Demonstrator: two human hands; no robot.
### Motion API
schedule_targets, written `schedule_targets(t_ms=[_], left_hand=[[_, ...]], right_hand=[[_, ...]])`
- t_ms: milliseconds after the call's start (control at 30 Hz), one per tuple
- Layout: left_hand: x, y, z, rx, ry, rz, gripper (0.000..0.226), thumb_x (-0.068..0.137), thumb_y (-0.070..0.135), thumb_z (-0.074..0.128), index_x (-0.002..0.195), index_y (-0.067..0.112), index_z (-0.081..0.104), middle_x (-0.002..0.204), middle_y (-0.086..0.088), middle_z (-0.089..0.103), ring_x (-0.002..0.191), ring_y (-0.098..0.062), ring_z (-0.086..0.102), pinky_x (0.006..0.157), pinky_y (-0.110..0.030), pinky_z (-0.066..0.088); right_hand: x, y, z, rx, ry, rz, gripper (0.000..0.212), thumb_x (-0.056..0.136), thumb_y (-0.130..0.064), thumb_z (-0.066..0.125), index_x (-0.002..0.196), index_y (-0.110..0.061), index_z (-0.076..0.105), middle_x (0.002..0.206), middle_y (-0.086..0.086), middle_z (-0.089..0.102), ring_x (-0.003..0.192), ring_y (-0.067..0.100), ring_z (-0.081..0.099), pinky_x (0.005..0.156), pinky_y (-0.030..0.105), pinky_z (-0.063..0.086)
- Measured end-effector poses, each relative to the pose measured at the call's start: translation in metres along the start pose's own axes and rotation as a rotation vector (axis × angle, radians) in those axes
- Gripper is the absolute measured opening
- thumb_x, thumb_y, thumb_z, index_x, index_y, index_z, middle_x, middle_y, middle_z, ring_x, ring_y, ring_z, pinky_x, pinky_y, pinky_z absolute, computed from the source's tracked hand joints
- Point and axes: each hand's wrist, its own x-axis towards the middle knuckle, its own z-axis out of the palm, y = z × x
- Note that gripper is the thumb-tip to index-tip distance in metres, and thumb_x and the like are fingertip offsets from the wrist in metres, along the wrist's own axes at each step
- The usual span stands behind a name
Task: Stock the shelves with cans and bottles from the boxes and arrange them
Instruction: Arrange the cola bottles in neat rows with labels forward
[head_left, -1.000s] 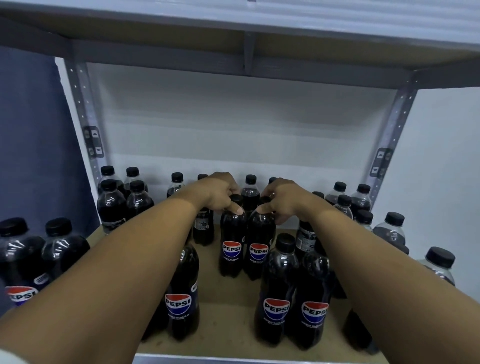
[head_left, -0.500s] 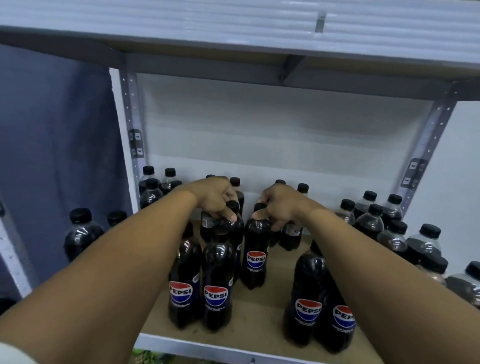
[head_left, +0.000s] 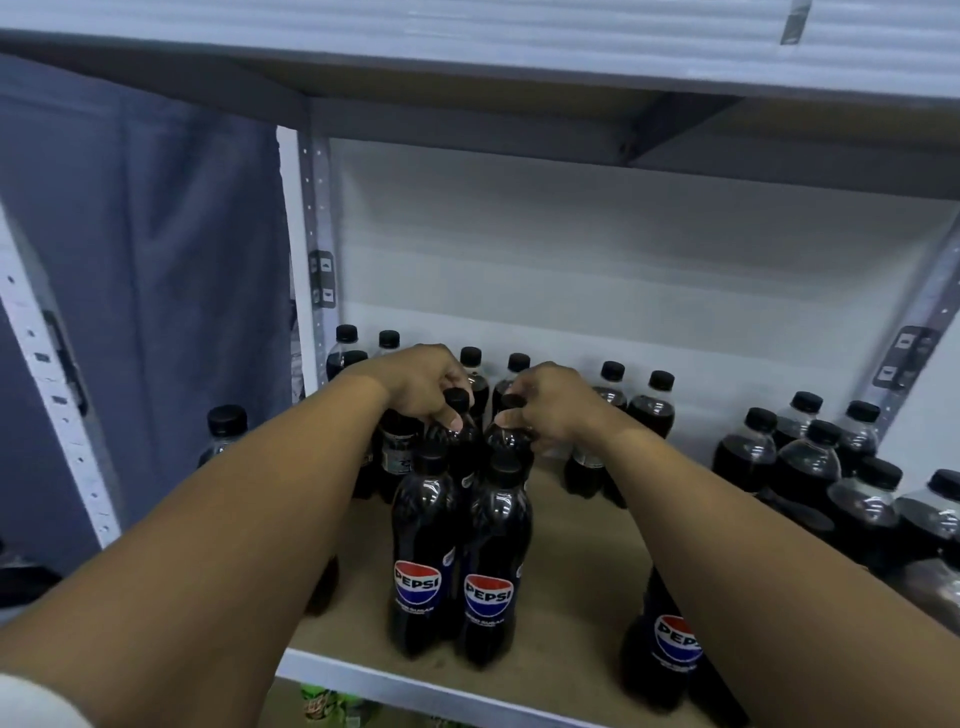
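While both arms reach in from the lower frame, each hand sits atop one bottle at mid-frame. L hand (head_left: 423, 384): fingers curled round the cap/neck of the L bottle (head_left: 457, 441), thumb tip pressed on its shoulder. R hand (head_left: 545, 402): fingers curled over the neck of the R bottle (head_left: 506, 441), cap showing at the fingertips. Both holding, not spread.

Why by the neck, prob.: narrowest part, easy to steer upright w/o knocking neighbours. The two bottles stand side by side, touching or nearly so, directly behind a front pair (head_left: 457, 566) w/ logos facing out. Looks like building a column two wide, front to back. Can't tell if the held bottles are on the shelf (head_left: 576, 566) or just lifted; bases hidden by the front pair.

Rest: back row (head_left: 613, 371) along the wall at mid-frame, a cluster (head_left: 810, 457) at right, another bottle (head_left: 670, 654) under the R forearm, lower right. Bottles also at left, beyond the upright (head_left: 311, 249).
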Motion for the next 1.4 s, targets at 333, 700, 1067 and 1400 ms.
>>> schedule_targets(t_ms=[333, 700, 1067, 1400], left_hand=[[-0.001, -0.001, -0.001, 0.015, 0.014, 0.025, 0.041, 0.082, 0.022, 0.086, 0.12, 0.018, 0.071, 0.122, 0.004, 0.072, 0.113, -0.017, 0.065, 0.1, -0.033, 0.05], [-0.003, -0.006, 0.003, -0.005, 0.056, 0.045, 0.031, 0.082, 0.024, 0.086, 0.109, 0.028, 0.07, 0.118, 0.006, 0.072, 0.115, -0.018, 0.065, 0.103, -0.039, 0.049], [-0.003, -0.007, -0.004, -0.053, -0.041, 0.045, 0.044, 0.084, 0.028, 0.084, 0.125, 0.022, 0.068, 0.135, 0.006, 0.066, 0.129, -0.013, 0.058, 0.115, -0.039, 0.042], [-0.023, -0.051, -0.043, -0.312, 0.363, 0.022, 0.027, 0.085, -0.011, 0.073, 0.108, 0.003, 0.075, 0.103, -0.009, 0.077, 0.092, -0.016, 0.074, 0.07, -0.013, 0.057]], right_hand=[[0.003, -0.005, -0.006, 0.039, -0.077, 0.062, 0.019, 0.086, -0.011, 0.079, 0.097, -0.014, 0.062, 0.109, 0.013, 0.062, 0.088, 0.043, 0.072, 0.079, 0.05, 0.062], [-0.008, -0.013, -0.009, 0.013, -0.092, 0.093, 0.035, 0.086, -0.012, 0.078, 0.117, -0.001, 0.064, 0.112, 0.02, 0.066, 0.092, 0.047, 0.071, 0.078, 0.055, 0.061], [0.008, -0.019, -0.012, -0.231, -0.095, 0.027, 0.052, 0.08, -0.039, 0.083, 0.124, -0.015, 0.066, 0.118, 0.003, 0.064, 0.106, 0.025, 0.064, 0.083, 0.041, 0.06], [0.056, -0.061, 0.018, -0.053, 0.025, -0.147, 0.045, 0.075, -0.037, 0.087, 0.113, -0.018, 0.07, 0.114, -0.001, 0.07, 0.104, 0.016, 0.065, 0.093, 0.029, 0.052]])
